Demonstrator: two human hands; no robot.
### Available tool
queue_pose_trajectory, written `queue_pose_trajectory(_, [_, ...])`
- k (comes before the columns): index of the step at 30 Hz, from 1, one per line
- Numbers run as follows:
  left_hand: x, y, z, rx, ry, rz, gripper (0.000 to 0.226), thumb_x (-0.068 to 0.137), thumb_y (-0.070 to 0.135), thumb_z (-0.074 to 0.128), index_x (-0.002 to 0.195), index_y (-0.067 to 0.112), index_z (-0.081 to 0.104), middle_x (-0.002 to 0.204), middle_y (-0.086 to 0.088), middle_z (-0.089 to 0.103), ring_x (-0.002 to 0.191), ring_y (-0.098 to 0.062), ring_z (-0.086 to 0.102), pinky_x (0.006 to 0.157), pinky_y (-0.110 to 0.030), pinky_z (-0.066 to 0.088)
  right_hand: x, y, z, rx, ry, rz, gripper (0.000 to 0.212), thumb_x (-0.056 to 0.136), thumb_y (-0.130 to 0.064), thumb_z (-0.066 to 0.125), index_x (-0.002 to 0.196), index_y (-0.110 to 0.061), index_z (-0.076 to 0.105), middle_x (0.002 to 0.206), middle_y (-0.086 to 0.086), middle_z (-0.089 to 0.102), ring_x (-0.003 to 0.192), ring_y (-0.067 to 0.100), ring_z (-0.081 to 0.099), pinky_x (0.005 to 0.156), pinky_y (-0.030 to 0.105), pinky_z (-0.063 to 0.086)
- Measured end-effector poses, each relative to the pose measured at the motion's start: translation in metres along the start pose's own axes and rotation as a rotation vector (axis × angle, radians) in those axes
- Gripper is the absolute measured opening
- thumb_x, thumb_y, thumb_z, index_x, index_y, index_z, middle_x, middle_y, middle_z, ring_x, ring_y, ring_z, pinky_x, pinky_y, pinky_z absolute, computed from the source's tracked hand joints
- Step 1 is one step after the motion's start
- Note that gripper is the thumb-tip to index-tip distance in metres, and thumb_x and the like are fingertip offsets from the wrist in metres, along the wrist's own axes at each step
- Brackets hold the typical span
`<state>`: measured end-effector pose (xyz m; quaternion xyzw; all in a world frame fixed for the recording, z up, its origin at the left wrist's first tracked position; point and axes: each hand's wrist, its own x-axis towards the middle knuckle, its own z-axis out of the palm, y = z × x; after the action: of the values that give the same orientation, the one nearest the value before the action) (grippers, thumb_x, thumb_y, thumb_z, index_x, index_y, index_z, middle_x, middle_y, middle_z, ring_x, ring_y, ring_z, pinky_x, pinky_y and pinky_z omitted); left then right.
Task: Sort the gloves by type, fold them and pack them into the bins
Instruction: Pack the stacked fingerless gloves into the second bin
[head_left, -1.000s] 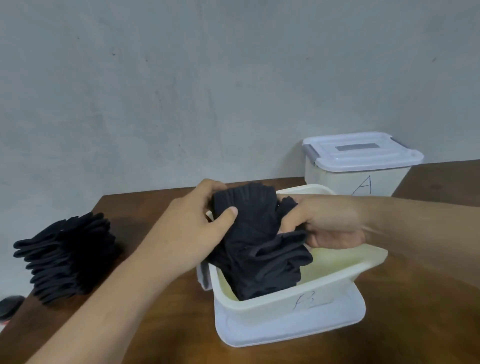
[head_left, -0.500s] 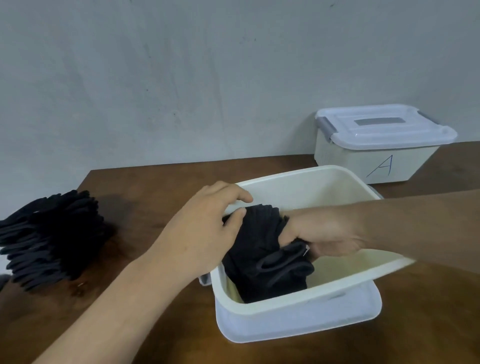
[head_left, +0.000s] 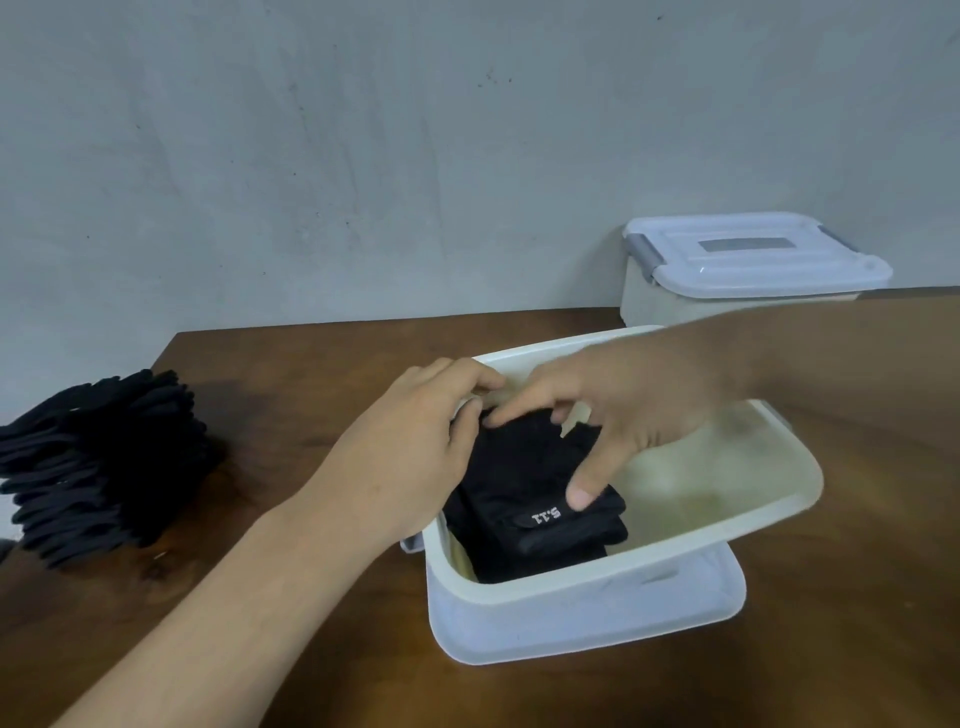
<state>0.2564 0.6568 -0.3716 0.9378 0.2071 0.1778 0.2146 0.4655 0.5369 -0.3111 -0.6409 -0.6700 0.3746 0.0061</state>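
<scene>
A stack of folded black gloves (head_left: 519, 483) with a small white logo lies in the left half of the open white bin (head_left: 623, 571) in front of me. My left hand (head_left: 410, 452) reaches over the bin's left rim, and its curled fingers and thumb hold the far left corner of the stack. From the right, my right hand (head_left: 623, 410) is spread over the stack, fingertips on its far edge and thumb pressing on top near the logo. The right half of the bin shows a bare bottom.
A pile of dark knit gloves (head_left: 104, 457) lies at the left end of the brown wooden table (head_left: 311, 649). A closed white bin with a grey-latched lid (head_left: 748, 254) stands at the back right by the wall. The open bin sits on its own lid (head_left: 717, 597).
Both hands have lowered the black gloves from above the rim down into the bin. My right hand has let go of its grip and now lies spread on top.
</scene>
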Motion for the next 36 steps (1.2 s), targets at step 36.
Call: queue_pose_trajectory(36, [-0.065,-0.065,-0.128,-0.015,0.266,-0.140,0.024,0.110,0.043,0.048,0.131,0.042,0.060,0.116,0.022,0.066,0.111,0.002,0.061,0.092,-0.030,0.051,0.014,-0.135,-0.007,-0.082,0.375,-0.078,0.038,0.102,-0.047,0.068,0.140,-0.046,0.062,0.128,-0.034,0.065,0.108,-0.006,0.067,0.098,0.018,0.048])
